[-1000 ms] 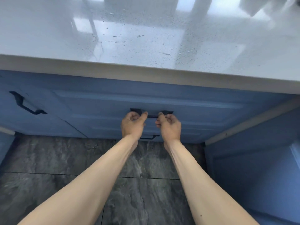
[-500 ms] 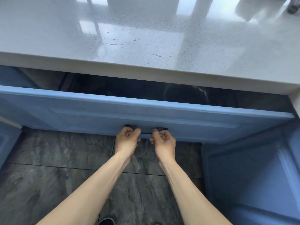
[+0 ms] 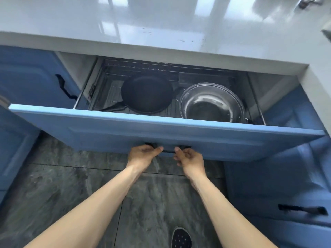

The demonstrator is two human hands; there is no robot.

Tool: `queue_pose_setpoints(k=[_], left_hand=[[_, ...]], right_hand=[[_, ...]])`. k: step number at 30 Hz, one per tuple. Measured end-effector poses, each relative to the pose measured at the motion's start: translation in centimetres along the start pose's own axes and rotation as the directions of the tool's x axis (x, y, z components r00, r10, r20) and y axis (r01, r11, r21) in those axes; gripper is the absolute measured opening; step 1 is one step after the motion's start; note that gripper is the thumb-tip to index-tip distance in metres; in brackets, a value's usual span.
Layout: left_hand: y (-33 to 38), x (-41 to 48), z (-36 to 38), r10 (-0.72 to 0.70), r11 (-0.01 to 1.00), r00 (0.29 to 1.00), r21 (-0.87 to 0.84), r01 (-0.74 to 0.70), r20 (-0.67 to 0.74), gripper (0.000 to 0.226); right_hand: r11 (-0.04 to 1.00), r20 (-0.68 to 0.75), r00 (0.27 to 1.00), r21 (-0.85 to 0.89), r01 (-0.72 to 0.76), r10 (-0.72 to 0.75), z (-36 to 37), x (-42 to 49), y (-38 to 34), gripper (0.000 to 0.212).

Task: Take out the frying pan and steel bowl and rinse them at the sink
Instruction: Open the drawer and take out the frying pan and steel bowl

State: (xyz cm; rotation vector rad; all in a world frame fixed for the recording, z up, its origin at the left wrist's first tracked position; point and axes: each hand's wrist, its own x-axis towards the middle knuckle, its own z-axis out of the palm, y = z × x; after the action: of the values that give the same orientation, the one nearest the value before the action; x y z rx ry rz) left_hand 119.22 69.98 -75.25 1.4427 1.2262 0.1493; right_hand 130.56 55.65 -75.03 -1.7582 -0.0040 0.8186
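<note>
A blue drawer (image 3: 161,135) stands pulled far out from under the white countertop (image 3: 161,24). Inside, on a wire rack, a black frying pan (image 3: 146,94) lies flat at the centre, its handle pointing toward the front left. To its right sits a shiny steel bowl (image 3: 211,102), upright; the drawer front hides its near edge. My left hand (image 3: 143,155) and my right hand (image 3: 189,158) both grip the drawer's black handle (image 3: 168,150), side by side, below and in front of the pan and bowl.
Blue cabinet doors with black handles flank the drawer at the left (image 3: 28,77) and lower right (image 3: 302,210). Dark marbled floor tiles (image 3: 53,190) lie below. A dark shoe tip (image 3: 180,238) shows at the bottom. A sink corner (image 3: 326,33) appears at the right edge.
The drawer has slid out from shut to wide open, with both hands on its handle throughout. The pan and bowl have come into sight.
</note>
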Motion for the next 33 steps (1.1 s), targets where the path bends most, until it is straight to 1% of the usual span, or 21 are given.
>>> queue_pose_setpoints(k=[4, 7, 11, 15, 19, 22, 25, 28, 30, 33], left_hand=[[-1.4, -1.8, -0.6, -0.006, 1.000, 0.999, 0.012, 0.005, 0.043, 0.038], [-2.5, -2.8, -0.6, -0.017, 1.000, 0.999, 0.015, 0.016, 0.050, 0.035], [-4.0, -4.1, -0.6, -0.034, 0.999, 0.998, 0.016, 0.034, 0.043, 0.033], [-5.3, -5.2, -0.8, -0.052, 0.998, 0.998, 0.046, 0.050, 0.045, 0.032], [-6.1, -5.9, -1.2, -0.072, 0.996, 0.996, 0.065, 0.069, 0.050, 0.032], [-6.4, -6.4, -1.2, -0.066, 0.995, 0.997, 0.078, 0.063, 0.042, 0.030], [-6.6, -6.6, -1.2, -0.058, 0.993, 0.998, 0.106, 0.054, 0.027, 0.032], [-6.3, -6.9, -1.5, -0.041, 0.987, 0.999, 0.155, 0.038, 0.018, 0.031], [-5.9, -7.4, -1.9, -0.017, 0.979, 1.000, 0.205, 0.012, 0.021, 0.031], [-5.0, -8.7, -2.9, 0.031, 0.963, 0.999, 0.267, -0.034, 0.014, 0.035]], right_hand=[[0.997, 0.002, 1.000, -0.080, -0.005, 0.005, -0.6, -1.8, 1.2, 0.038], [0.995, -0.010, 1.000, -0.094, -0.013, 0.013, -0.8, -3.1, 2.2, 0.033], [0.999, -0.010, 0.999, -0.030, -0.042, 0.042, -1.1, -4.4, 3.3, 0.025], [0.996, 0.006, 0.996, 0.027, -0.085, 0.085, -1.6, -5.7, 4.2, 0.023], [0.992, 0.008, 0.993, -0.055, -0.115, 0.116, -1.9, -6.5, 4.6, 0.027], [0.991, 0.008, 0.994, -0.068, -0.113, 0.114, -2.0, -7.0, 4.9, 0.021], [0.991, 0.005, 0.995, -0.097, -0.094, 0.095, -2.1, -7.3, 4.9, 0.023], [0.981, -0.010, 0.996, -0.172, -0.087, 0.087, -2.2, -7.4, 4.9, 0.028], [0.962, -0.009, 0.998, -0.266, -0.063, 0.063, -2.3, -7.6, 4.6, 0.030], [0.898, 0.036, 0.999, -0.440, -0.019, 0.039, -2.7, -8.7, 2.9, 0.032]])
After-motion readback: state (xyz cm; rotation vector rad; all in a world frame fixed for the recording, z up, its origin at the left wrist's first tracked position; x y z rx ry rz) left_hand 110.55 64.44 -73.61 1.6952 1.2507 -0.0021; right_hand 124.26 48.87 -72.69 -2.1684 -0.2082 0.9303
